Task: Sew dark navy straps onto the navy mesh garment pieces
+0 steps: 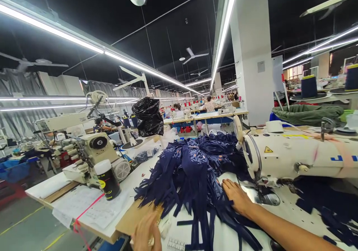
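A large heap of navy fabric strips (190,161) lies across the white sewing table, with patterned blue pieces among them. My right hand (236,196) rests flat at the right side of the heap, fingers extended against the cloth, just left of the needle area of a white sewing machine (291,154). Near the bottom edge, my left hand (147,232) is over the table's front by a piece of brown cardboard (137,215); it is blurred, and whether it holds anything cannot be made out.
A black bottle with a white cap (107,180) stands on papers (89,206) at the left, beside another machine (97,150). More navy pieces (330,202) lie at the right. A black plastic bag (148,117) stands behind; people sit farther back.
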Demonstrator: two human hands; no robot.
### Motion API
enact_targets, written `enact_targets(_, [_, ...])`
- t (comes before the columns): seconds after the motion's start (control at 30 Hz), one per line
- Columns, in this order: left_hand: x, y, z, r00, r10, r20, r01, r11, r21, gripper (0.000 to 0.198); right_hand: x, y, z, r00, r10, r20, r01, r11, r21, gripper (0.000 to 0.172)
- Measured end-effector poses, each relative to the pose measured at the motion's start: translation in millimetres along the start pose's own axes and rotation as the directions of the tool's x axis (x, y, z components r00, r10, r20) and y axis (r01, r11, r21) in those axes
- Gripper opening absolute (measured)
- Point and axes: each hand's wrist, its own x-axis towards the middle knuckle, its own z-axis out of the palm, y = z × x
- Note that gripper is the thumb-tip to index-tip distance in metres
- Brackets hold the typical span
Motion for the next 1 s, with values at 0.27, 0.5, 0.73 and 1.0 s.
enact_targets(0.27, [141.6, 92.5, 91.1, 0.917, -0.121, 0.380, 0.162, 0.984, -0.078, 0.030, 0.2, -3.3, -6.8, 0.999, 0.021, 0.025, -0.021, 1.000, -0.007, 0.042])
enact_targets(0.5, [202.4, 78.4, 145.2, 0.611, -0.318, 0.725, 0.164, 0.947, 0.277, 0.031, 0.9, -0.6, -1.8, 0.999, 0.014, -0.036, -0.014, 1.000, -0.014, 0.042])
enact_targets(0.73, [193.9, -19.8, 126.2, 0.457, -0.413, 0.788, 0.220, 0.911, 0.350, 0.032, 4.6, 8.8, 14.2, 0.995, -0.041, -0.092, 0.038, 0.999, -0.036, 0.038])
enact_targets(1.0, [197.1, 11.8, 115.4, 0.743, -0.361, 0.564, 0.176, 0.918, 0.355, 0.026, 7.1, 6.5, 10.7, 0.999, -0.026, -0.030, 0.024, 0.997, -0.067, 0.037])
